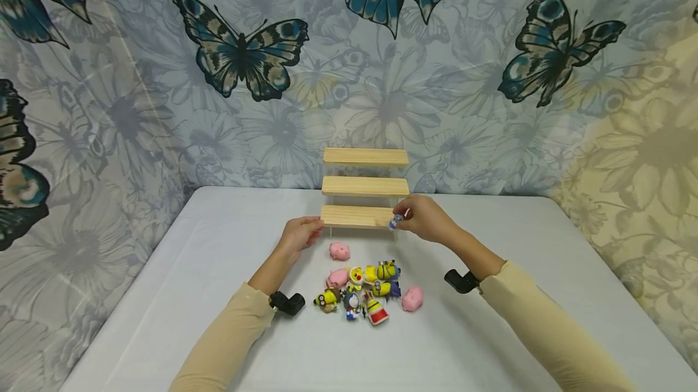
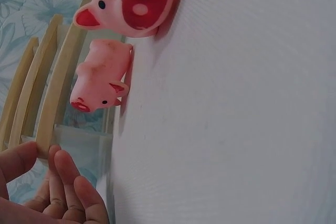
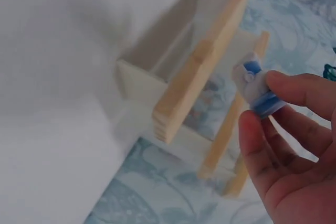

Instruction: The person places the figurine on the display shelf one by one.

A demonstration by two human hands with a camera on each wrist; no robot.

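A three-step wooden display shelf (image 1: pixel 364 186) on pale supports stands at the back of the table. My left hand (image 1: pixel 302 234) pinches the left end of its lowest plank (image 2: pixel 65 77) between thumb and fingers. In my right hand (image 1: pixel 428 219), thumb and fingers pinch a small blue-and-white figurine (image 3: pixel 255 85). It is held at the right end of the lowest plank in the head view, overlapping it there. A pink toy pig (image 1: pixel 340 251) lies in front of the shelf, near my left hand.
Several toy figures lie in a cluster on the white table (image 1: pixel 480 343): yellow minions (image 1: pixel 327 299), a grey-and-blue figure (image 1: pixel 351 304), a red-and-yellow one (image 1: pixel 376 310). One pink pig (image 1: pixel 412 298) lies to their right, another (image 1: pixel 337 278) at their left. Butterfly-printed cloth (image 1: pixel 382 107) hangs behind the shelf.
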